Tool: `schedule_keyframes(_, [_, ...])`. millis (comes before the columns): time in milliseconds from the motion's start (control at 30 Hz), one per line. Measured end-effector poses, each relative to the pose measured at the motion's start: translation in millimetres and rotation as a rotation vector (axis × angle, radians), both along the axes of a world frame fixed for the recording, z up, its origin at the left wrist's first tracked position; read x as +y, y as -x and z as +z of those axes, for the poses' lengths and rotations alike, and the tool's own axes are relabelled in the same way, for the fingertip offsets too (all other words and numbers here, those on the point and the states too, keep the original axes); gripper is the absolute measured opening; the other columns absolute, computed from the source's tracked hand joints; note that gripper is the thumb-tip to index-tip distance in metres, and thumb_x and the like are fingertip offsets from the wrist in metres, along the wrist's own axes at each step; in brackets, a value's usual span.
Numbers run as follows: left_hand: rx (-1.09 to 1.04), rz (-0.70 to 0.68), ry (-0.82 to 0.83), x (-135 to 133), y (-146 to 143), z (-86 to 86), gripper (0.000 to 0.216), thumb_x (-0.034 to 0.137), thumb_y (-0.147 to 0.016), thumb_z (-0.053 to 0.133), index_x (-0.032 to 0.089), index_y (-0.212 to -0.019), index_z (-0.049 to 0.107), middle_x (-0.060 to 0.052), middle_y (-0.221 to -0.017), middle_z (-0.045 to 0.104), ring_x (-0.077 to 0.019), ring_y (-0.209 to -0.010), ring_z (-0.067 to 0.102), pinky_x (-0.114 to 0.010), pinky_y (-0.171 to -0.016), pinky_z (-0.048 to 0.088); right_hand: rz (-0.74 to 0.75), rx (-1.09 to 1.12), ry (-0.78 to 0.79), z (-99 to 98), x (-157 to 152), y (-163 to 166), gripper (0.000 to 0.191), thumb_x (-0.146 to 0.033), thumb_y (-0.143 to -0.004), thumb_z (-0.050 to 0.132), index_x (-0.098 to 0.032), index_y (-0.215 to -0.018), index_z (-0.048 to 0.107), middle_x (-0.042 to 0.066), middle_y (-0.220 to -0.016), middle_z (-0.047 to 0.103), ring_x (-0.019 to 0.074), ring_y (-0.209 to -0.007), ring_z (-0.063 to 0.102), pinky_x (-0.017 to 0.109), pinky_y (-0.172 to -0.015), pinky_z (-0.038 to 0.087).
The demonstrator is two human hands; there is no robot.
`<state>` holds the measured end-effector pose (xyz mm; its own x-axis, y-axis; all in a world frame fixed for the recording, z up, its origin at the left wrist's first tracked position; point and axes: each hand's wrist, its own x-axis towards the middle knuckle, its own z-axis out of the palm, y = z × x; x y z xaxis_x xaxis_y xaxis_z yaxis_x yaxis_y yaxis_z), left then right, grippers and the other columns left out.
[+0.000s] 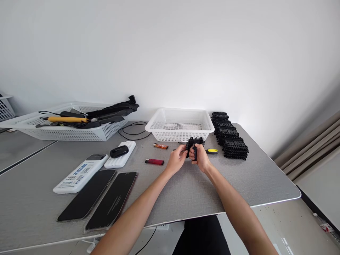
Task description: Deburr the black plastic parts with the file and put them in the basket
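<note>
A black plastic piece with toothed edges (pixel 190 143) is held up over the table, in front of the white basket. My left hand (pixel 176 159) grips its left side, thumb and fingers closed. From the right, my right hand (pixel 201 158) is closed around a narrow black part at the piece; whether that part is separate I cannot tell. Just beyond the right hand lies a tool with a yellow and black handle (pixel 211 151), partly hidden by the hands. Stacks of similar black toothed pieces (pixel 235 146) stand to the right.
An orange lighter (pixel 160 146) and a red lighter (pixel 154 162) lie left of my hands. The white basket (pixel 180 136) stands behind. Further left are two phones (pixel 111 202), white power banks (pixel 81 175), a black case (pixel 119 151) and a filled basket (pixel 79 134).
</note>
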<state>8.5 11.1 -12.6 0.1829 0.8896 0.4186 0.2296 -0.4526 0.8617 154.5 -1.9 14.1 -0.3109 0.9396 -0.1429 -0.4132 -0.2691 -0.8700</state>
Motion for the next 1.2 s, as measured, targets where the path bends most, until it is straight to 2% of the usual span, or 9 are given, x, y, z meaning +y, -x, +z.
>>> schedule_keyframes(133, [-0.095,0.084,0.028,9.3,4.1,-6.7,0.033,0.041,-0.088,0.056,0.018,-0.110,0.064,-0.013,-0.108,0.071,-0.0286,-0.105,0.066,-0.039,-0.087,0.051,-0.043,-0.018,-0.080,1.8,-2.5,2.6,0.043,-0.061,-0.077,0.055,-0.021,-0.069,0.041,-0.005,-0.062,0.033,0.0084,-0.051,0.027,0.021,-0.043,0.015])
schedule_keyframes(267, [-0.374,0.117,0.087,19.8,8.3,-12.1,0.038,0.046,-0.082,0.063,0.017,-0.107,0.062,-0.012,-0.109,0.070,-0.0271,-0.109,0.063,-0.037,-0.090,0.049,-0.251,-0.054,-0.123,-3.3,-0.3,4.7,0.045,-0.057,-0.072,0.067,-0.022,-0.067,0.040,-0.006,-0.060,0.036,0.0077,-0.051,0.030,0.021,-0.042,0.018])
schedule_keyframes(367, [-0.578,0.089,0.147,23.6,9.7,-12.4,0.037,0.044,-0.079,0.069,0.020,-0.105,0.061,-0.009,-0.110,0.069,-0.0232,-0.109,0.062,-0.035,-0.093,0.048,-0.359,-0.001,-0.058,-7.2,3.3,3.9,0.045,-0.057,-0.071,0.068,-0.022,-0.066,0.039,-0.006,-0.058,0.039,0.0085,-0.050,0.036,0.020,-0.040,0.024])
schedule_keyframes(500, [-0.727,-0.033,0.210,21.9,9.0,-8.4,0.031,0.039,-0.076,0.074,0.022,-0.099,0.062,-0.005,-0.105,0.069,-0.0201,-0.108,0.062,-0.037,-0.099,0.045,-0.314,0.132,0.091,-8.2,5.2,0.9,0.042,-0.057,-0.072,0.068,-0.023,-0.071,0.043,0.001,-0.069,0.059,0.0158,-0.065,0.059,0.022,-0.045,0.042])
schedule_keyframes(633, [-0.717,-0.148,0.240,17.3,6.8,-2.3,0.033,0.037,-0.072,0.078,0.021,-0.099,0.067,-0.008,-0.115,0.069,-0.0245,-0.116,0.060,-0.040,-0.103,0.044,-0.270,0.245,0.137,-11.6,6.0,0.9,0.033,-0.034,-0.069,0.077,-0.023,-0.075,0.046,0.001,-0.074,0.063,0.0158,-0.067,0.062,0.023,-0.046,0.046])
schedule_keyframes(767, [-0.703,-0.092,0.341,15.6,7.0,0.9,0.040,0.043,-0.075,0.074,0.021,-0.108,0.068,-0.010,-0.123,0.066,-0.0272,-0.116,0.060,-0.043,-0.100,0.048,-0.438,0.299,0.023,-16.5,8.6,0.9,0.041,-0.017,-0.062,0.079,-0.024,-0.074,0.041,-0.004,-0.073,0.059,0.0123,-0.066,0.058,0.022,-0.051,0.047])
schedule_keyframes(933, [-0.711,-0.118,0.464,15.3,8.5,0.8,0.049,0.053,-0.083,0.064,0.020,-0.119,0.061,-0.010,-0.103,0.071,-0.0260,-0.095,0.069,-0.048,-0.087,0.057,-0.685,0.239,-0.206,-17.5,13.2,-3.9,0.046,-0.023,-0.063,0.079,-0.024,-0.076,0.035,-0.007,-0.076,0.050,0.0096,-0.071,0.056,0.023,-0.064,0.047])
schedule_keyframes(1100, [-0.603,-0.031,0.385,13.6,5.4,-1.3,0.047,0.038,-0.070,0.079,0.017,-0.109,0.063,-0.006,-0.091,0.071,-0.0218,-0.088,0.070,-0.045,-0.087,0.059,-0.763,0.054,-0.365,-23.8,18.6,-6.3,0.043,-0.035,-0.068,0.075,-0.024,-0.079,0.036,-0.005,-0.081,0.050,0.0100,-0.072,0.053,0.024,-0.071,0.047])
schedule_keyframes(1200, [-0.593,0.009,0.353,14.0,4.6,-1.9,0.042,0.035,-0.068,0.079,0.016,-0.102,0.064,-0.005,-0.089,0.072,-0.0196,-0.084,0.069,-0.045,-0.087,0.059,-0.773,-0.199,-0.371,-28.9,17.3,-7.9,0.031,-0.051,-0.082,0.058,-0.024,-0.090,0.045,0.003,-0.094,0.057,0.0168,-0.088,0.057,0.030,-0.080,0.047])
